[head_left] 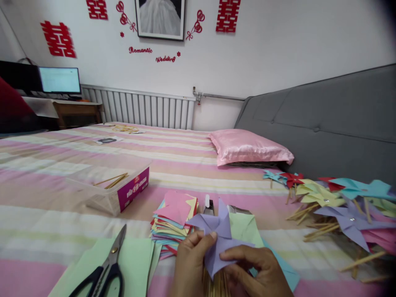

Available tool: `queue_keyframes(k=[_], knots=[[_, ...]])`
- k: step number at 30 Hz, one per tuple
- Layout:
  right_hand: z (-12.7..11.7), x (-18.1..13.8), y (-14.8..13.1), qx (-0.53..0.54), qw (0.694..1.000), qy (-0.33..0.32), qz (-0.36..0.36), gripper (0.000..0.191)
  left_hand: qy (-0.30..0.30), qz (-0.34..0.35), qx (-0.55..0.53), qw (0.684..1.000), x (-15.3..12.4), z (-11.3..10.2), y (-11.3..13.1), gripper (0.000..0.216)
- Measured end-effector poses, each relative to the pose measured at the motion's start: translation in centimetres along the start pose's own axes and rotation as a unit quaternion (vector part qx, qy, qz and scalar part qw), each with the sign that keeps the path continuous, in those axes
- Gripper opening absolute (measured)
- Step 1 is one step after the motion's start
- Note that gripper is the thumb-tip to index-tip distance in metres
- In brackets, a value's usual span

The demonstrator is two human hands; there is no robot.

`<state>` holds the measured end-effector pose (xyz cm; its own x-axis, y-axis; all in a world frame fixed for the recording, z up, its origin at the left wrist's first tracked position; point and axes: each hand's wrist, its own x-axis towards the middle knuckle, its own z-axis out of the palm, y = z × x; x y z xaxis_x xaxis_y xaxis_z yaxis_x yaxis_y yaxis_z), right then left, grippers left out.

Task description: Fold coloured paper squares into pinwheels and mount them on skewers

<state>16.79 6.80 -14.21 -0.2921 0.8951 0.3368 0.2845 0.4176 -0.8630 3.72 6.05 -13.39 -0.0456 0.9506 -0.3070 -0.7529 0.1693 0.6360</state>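
Note:
A purple paper pinwheel point(223, 231) with folded blades is held up in front of me. My left hand point(194, 255) pinches it near the middle, thumb on top. Fingers of my right hand point(253, 264) grip its lower right blade. Below it lies a bundle of wooden sticks point(216, 284), partly covered by my hands. Just left is a stack of coloured paper pieces point(173, 218), pink on top. Behind the pinwheel, a pale green paper square point(247, 227) and a stapler-like tool point(208, 205) are partly hidden.
Scissors point(113, 260) lie partly open on green paper sheets point(136, 255). A clear plastic box point(114, 198) with a few sticks stands behind them. Finished pinwheels on sticks point(349, 218) pile up at right. A pink pillow point(250, 146) rests by the grey headboard point(334, 119).

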Motion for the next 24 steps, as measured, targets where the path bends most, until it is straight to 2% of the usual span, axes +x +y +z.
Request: queue_keyframes(k=[6, 13, 19, 24], knots=[[0.1, 0.2, 0.1, 0.116, 0.989, -0.002, 0.095, 0.016, 0.007, 0.044, 0.038, 0.998, 0.4, -0.7, -1.1, 0.019], [0.0, 0.3, 0.3, 0.185, 0.972, 0.003, 0.146, 0.027, -0.005, 0.093, 0.104, 0.990, 0.7, -1.0, -1.4, 0.021], [0.3, 0.5, -0.1, 0.193, 0.966, 0.033, 0.169, 0.031, -0.006, 0.091, 0.120, 0.989, 0.7, -0.9, -1.5, 0.022], [0.5, 0.3, 0.2, 0.179, 0.960, 0.052, 0.207, 0.037, 0.009, 0.119, 0.161, 0.980, 0.7, -0.7, -1.4, 0.022]])
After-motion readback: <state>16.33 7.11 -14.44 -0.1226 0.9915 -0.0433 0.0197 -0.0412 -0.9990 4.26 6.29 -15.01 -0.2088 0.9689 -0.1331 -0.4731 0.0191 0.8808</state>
